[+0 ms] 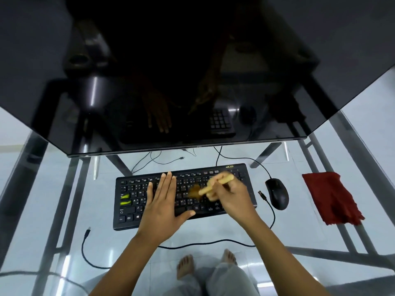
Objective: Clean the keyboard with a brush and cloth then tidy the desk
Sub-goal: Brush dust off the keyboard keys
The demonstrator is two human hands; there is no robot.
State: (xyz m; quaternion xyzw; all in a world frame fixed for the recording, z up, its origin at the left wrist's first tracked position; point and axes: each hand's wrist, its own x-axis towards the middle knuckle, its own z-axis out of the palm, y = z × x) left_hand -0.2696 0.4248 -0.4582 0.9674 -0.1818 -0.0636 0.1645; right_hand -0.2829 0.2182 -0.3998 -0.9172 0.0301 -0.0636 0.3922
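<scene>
Two hands work over a black keyboard [149, 201] that lies flat on a glass desk [235, 229]. The right hand [232, 196] is closed around the pale wooden handle of a brush [210, 184], fingers curled tight on it; the handle slants up and away from the knuckles, and the brown bristles, blurred, touch the keys just left of that hand, near the middle of the board. The left hand [163, 207] lies flat with its fingers spread and straight, palm down on the left half of the keys, gripping nothing, just beside the bristles. Two keys left of this hand carry yellow-green marks. To the right of the brush hand, a black mouse [277, 193] sits on the glass, close to the board's right end, and a loose plug end [262, 195] lies between them. Farther right, well apart from the hands, a crumpled red cloth [332, 198] rests near the desk's edge. A black cable [89, 248] curls over the glass nearer the person than both hands. Beyond the board, a dark monitor screen [192, 82] tilts over the desk and mirrors the hands and keys. Through the glass show metal frame bars, a pale tiled floor, and the person's bare feet [186, 265].
</scene>
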